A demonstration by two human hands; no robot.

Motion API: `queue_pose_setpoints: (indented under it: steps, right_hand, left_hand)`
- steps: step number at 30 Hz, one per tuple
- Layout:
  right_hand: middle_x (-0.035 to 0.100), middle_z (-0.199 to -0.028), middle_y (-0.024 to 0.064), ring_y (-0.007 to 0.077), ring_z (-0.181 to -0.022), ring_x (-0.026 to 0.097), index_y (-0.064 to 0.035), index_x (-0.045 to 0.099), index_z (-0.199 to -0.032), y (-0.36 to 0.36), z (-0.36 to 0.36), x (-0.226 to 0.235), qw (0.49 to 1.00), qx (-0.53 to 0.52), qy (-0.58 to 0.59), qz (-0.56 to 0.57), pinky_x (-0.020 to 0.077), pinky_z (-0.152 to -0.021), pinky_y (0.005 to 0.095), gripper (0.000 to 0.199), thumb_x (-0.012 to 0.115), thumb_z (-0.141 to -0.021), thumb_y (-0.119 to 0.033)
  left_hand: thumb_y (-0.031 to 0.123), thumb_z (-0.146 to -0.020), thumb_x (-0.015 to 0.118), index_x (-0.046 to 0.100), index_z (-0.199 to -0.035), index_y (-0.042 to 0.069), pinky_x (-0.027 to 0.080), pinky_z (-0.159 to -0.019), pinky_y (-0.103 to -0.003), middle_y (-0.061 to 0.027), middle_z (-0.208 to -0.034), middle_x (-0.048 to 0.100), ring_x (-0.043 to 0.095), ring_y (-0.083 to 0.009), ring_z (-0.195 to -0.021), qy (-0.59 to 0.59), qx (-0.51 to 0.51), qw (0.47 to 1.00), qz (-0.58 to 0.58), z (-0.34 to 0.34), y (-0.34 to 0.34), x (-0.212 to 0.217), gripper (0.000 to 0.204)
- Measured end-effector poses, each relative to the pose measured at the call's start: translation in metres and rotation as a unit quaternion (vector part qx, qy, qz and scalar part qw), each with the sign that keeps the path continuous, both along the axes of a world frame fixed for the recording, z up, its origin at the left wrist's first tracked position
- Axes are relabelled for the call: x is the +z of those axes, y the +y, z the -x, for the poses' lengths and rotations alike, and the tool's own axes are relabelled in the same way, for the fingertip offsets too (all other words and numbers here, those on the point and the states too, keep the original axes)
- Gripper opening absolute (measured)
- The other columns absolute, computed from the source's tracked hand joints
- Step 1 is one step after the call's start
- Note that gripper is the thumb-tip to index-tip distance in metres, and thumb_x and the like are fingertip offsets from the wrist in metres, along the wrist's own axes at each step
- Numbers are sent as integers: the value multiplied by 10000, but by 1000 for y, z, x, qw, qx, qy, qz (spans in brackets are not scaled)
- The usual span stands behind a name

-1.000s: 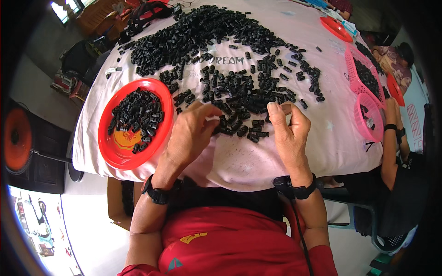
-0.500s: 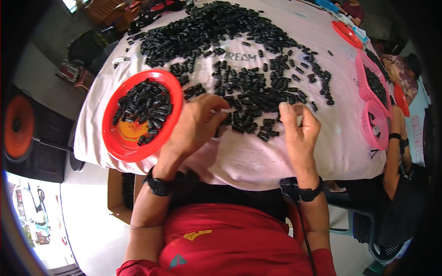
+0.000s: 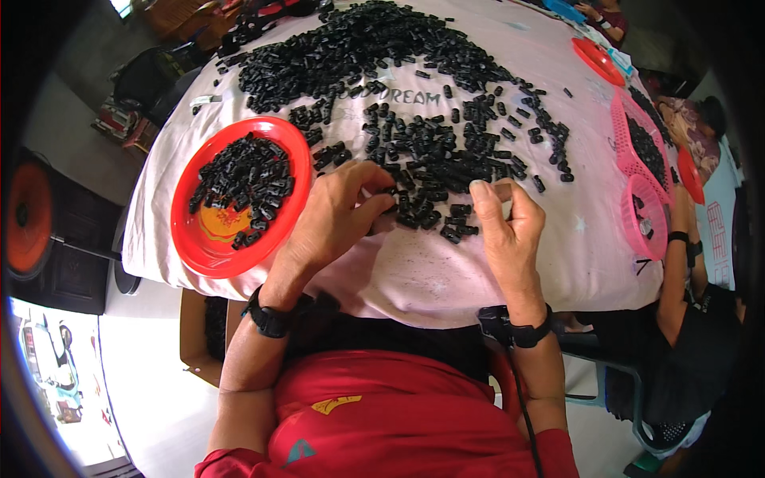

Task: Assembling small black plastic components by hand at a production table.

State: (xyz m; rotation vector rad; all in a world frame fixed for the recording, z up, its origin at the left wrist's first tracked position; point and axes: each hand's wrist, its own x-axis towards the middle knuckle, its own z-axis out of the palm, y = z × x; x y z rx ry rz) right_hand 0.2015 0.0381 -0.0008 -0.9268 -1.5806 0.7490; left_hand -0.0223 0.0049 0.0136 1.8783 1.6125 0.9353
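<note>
Many small black plastic pieces (image 3: 434,143) lie in a loose heap on the cloth in front of me. At the heap's near left edge is my left hand (image 3: 339,209), its fingers curled and its thumb and forefinger closed around a small black plastic piece. My right hand (image 3: 511,227) is at the heap's near right side, thumb up against bent fingers; whatever is in the pinch is hidden. Left of my left hand, a red plate (image 3: 183,231) holds a pile of the same black pieces.
A pale pink cloth (image 3: 590,263) covers the table. A larger black heap (image 3: 358,48) spreads at the far side. Pink baskets (image 3: 644,247) stand at the right edge, beside another person's arm (image 3: 677,263). A red plate (image 3: 598,62) sits far right; an open cardboard box (image 3: 195,334) is below left.
The view has shifted slightly. Both hands stay at the near edge of the heap, with only small finger movements; the left thumb and forefinger have drawn closer together.
</note>
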Motion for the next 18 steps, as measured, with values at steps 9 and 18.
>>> queue_pose_setpoints:
  steps: [9, 18]
  right_hand:
    - [625, -605, 25, 28, -522, 513, -3, 614, -751, -4, -2, 2, 998, 46, -47, 8, 391, -449, 220, 262, 700, -877, -215]
    - [654, -630, 63, 129, -475, 574, -54, 571, -714, -10, 3, 6, 984, 112, -134, -20, 430, -429, 264, 407, 792, -762, -393]
  left_hand:
    - [253, -968, 558, 601, -1139, 35, 470, -704, -194, -14, -927, 645, 579, -79, -775, -416, -84, 882, 206, -11, -2, 6, 280]
    - [179, -962, 552, 579, -1163, 12, 489, -779, -235, -42, -1016, 624, 590, -100, -893, -608, -205, 715, 278, -18, -1, -13, 263]
